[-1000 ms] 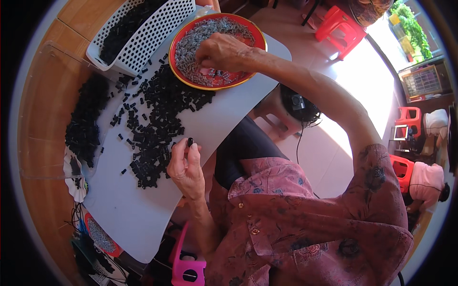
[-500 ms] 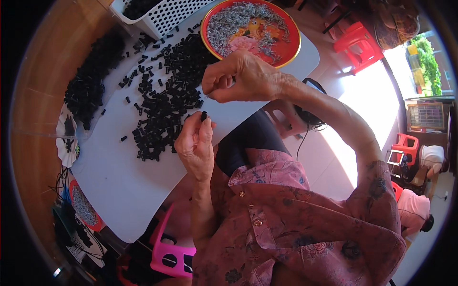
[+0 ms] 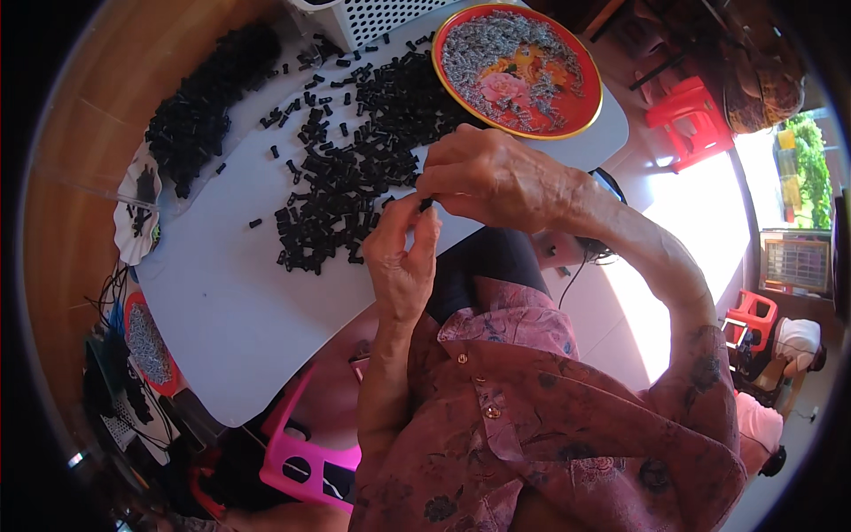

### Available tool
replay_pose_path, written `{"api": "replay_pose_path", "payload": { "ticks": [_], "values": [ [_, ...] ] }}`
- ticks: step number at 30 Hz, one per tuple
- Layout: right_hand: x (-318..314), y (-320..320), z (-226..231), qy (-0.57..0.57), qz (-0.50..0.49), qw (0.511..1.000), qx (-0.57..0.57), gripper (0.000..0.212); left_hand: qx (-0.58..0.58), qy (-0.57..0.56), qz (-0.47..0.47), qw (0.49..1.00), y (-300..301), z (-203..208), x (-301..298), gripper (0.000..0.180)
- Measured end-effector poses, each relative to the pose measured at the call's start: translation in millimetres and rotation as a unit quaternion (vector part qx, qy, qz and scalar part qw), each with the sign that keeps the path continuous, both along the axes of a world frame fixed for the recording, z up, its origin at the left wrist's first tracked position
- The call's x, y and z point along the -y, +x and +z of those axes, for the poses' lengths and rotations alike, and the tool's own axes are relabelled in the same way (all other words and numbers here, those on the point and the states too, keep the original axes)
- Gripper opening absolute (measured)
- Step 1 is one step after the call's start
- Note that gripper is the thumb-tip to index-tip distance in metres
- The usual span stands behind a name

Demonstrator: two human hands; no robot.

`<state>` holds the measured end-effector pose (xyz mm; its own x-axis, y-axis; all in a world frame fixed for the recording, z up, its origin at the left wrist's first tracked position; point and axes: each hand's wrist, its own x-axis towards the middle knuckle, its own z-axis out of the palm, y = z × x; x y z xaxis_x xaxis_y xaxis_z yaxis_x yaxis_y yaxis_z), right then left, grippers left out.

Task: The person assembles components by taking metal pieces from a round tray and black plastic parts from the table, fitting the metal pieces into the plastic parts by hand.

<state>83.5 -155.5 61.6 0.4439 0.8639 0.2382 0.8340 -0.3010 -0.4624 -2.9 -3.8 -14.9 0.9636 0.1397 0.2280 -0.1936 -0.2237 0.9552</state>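
Note:
Between the thumb and fingers of my left hand (image 3: 399, 266) is a small black plastic piece (image 3: 426, 204), mostly covered by fingers. My right hand (image 3: 496, 177) is closed in a pinch right at the piece's upper end, and whatever lies in its fingertips is hidden. Beyond both hands spreads a heap of similar black plastic pieces (image 3: 328, 195) on the pale table (image 3: 230, 328). Just past my right hand, a round red tray (image 3: 581, 102) with a gold rim and flower print holds many small silvery metal parts (image 3: 474, 44).
A white perforated basket (image 3: 381, 19) stands at the table's far edge. Another dark pile (image 3: 199, 115) lies far left, beside a white scalloped dish (image 3: 133, 217). Below the table's left side is a red dish (image 3: 164, 377) of metal parts. Pink (image 3: 306, 465) and red stools (image 3: 691, 124) stand around; people (image 3: 758, 430) sit at right.
My hands, apart before, have come together at the black piece. The left hand rose with it toward the right one. The whole view has shifted slightly.

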Motion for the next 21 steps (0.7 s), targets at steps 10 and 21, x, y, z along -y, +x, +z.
{"api": "replay_pose_path", "payload": {
  "ticks": [10,21],
  "values": [
    [-9.4,-8.1,-13.1,0.15,-0.102,0.955,-0.235,0.011,0.011,-0.081,0.003,0.997,1.0,2.1,-2.4,0.014],
    [-13.5,-2.9,-23.4,0.158,-0.119,0.885,-0.421,0.014,0.008,-0.099,-0.001,0.995,-0.6,5.1,-6.2,0.015]
  ]
}}
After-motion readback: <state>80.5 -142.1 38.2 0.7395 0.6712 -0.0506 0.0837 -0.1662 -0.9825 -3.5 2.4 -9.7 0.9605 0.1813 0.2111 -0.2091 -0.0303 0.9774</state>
